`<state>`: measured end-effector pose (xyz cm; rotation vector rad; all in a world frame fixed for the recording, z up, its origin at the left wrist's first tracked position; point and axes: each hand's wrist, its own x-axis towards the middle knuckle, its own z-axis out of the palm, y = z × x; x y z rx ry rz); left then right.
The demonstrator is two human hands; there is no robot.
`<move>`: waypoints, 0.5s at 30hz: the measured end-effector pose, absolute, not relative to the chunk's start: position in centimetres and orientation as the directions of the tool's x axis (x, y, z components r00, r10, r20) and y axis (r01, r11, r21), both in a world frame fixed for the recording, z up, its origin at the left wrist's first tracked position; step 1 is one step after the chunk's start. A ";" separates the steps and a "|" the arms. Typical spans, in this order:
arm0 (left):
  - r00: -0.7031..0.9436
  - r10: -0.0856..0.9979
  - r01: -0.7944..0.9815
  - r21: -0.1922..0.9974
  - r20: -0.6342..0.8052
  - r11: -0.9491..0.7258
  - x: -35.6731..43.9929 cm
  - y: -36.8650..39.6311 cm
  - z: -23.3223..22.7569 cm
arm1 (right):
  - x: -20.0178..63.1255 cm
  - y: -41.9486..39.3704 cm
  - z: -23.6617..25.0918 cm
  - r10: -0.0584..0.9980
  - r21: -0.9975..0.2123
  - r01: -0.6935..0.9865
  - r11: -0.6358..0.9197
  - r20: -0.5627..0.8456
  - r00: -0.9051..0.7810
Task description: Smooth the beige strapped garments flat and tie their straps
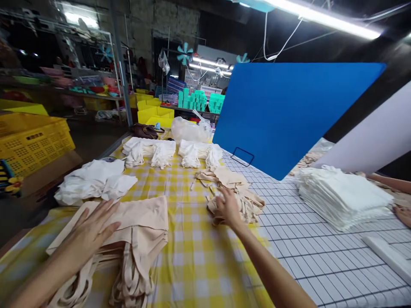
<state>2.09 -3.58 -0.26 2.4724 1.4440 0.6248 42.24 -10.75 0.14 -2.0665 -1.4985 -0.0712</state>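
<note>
On the check-covered surface (192, 248), the beige fabric stack (146, 214) lies under the left grip (90, 230), its fingers spread flat; a sideways push there could skew the layers. Under the right grip (229, 207) lies the smaller loose beige pile (233, 177); those fingers bend, but whether they pinch cloth cannot be told. Its jumbled straps (248, 209) could snag and drag neighbouring pieces. Counted: one beige stack; one white stack (348, 194), right of the right grip; one white heap (86, 182), beyond the left grip; one loose pile; two white strapped bundles (163, 153), beyond both grips.
</note>
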 end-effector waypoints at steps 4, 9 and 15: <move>0.509 0.812 0.650 0.491 0.286 -0.580 7.7 -8.8 0.8 | 51.4 -11.9 0.9 0.747 -0.326 0.792 -0.516 0.281 0.602; 0.624 0.770 0.473 0.720 0.133 -0.508 14.9 -13.7 1.7 | 57.3 -12.2 1.7 0.778 -0.296 0.765 -0.572 0.100 0.620; 0.641 0.766 0.359 0.899 -0.043 -0.250 20.7 -16.3 -0.3 | 57.4 -14.0 2.6 0.800 -0.332 0.786 -0.522 0.131 0.586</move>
